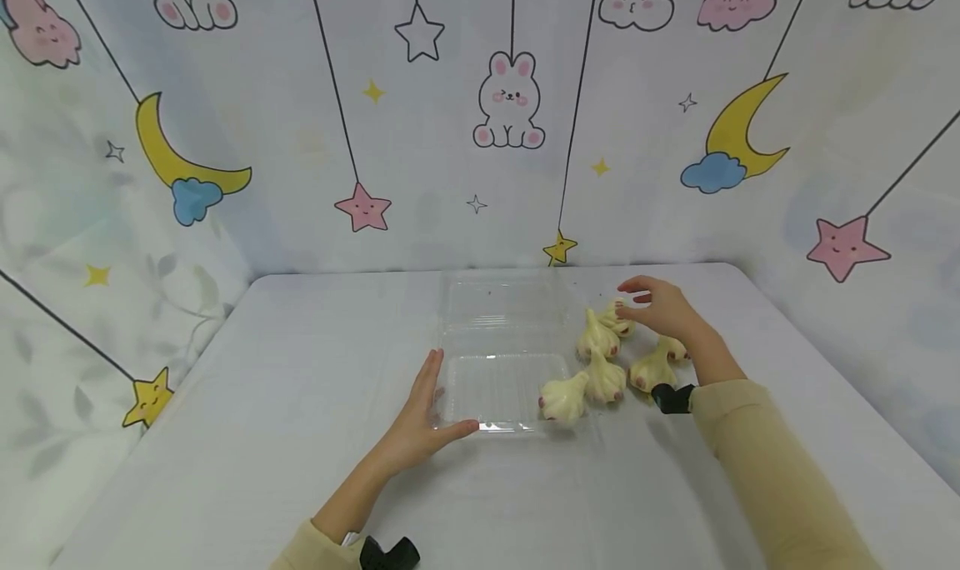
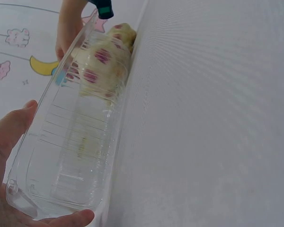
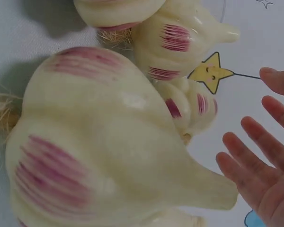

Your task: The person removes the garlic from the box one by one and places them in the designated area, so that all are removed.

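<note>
In the head view a clear plastic clamshell box (image 1: 517, 427) lies on the table with its lid (image 1: 502, 299) folded back behind it. My left hand (image 1: 411, 437) rests against the box's left front corner, fingers along the side, thumb at the front edge. Several whole garlic bulbs, white with purple streaks, lie to the right. One garlic bulb (image 1: 562, 399) overlaps the right edge of the box; whether it sits inside cannot be told. Over the far bulbs hovers my right hand (image 1: 662, 307), fingers spread and holding nothing. A large garlic bulb (image 3: 94, 137) fills the right wrist view.
A white cloth covers the table (image 1: 315, 370). Behind it rises a backdrop (image 1: 450, 153) printed with stars, moons and bunnies. Black straps with dark mounts (image 1: 390, 553) sit at both wrists.
</note>
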Motion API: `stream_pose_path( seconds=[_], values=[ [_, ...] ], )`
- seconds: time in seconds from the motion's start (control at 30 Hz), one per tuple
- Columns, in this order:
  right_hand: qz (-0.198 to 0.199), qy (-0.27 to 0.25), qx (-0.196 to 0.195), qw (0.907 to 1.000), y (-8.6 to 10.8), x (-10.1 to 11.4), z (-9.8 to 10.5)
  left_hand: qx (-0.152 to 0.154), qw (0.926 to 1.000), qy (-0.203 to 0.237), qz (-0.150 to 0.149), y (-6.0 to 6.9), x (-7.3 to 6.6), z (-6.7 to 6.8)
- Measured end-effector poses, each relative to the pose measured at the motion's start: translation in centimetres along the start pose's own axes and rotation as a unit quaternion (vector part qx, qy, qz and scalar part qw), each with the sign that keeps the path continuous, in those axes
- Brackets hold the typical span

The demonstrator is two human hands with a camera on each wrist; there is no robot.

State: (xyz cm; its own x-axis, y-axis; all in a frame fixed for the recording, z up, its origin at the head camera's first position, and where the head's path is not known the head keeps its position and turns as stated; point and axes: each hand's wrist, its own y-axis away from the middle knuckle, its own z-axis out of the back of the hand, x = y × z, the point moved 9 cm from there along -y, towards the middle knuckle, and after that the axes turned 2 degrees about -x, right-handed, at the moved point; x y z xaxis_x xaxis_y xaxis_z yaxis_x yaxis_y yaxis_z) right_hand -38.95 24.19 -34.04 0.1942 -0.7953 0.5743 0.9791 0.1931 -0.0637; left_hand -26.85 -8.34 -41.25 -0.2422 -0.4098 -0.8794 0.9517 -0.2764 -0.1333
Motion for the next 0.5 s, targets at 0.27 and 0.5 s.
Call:
stream_pose_path(
  seconds=[0.27, 0.5],
  values=[
    [-0.028, 0.033, 0.018, 0.9989, -1.8, 0.1, -1.0, -0.003, 1.0, 0.003, 0.006, 0.1, -0.2, 0.2],
    [-0.026, 0.084, 0.037, 0.9955, -2.9, 0.2, -1.8, -0.001, 0.9998, 0.017, 0.01, 0.3, -1.0, 0.2]
  ],
)
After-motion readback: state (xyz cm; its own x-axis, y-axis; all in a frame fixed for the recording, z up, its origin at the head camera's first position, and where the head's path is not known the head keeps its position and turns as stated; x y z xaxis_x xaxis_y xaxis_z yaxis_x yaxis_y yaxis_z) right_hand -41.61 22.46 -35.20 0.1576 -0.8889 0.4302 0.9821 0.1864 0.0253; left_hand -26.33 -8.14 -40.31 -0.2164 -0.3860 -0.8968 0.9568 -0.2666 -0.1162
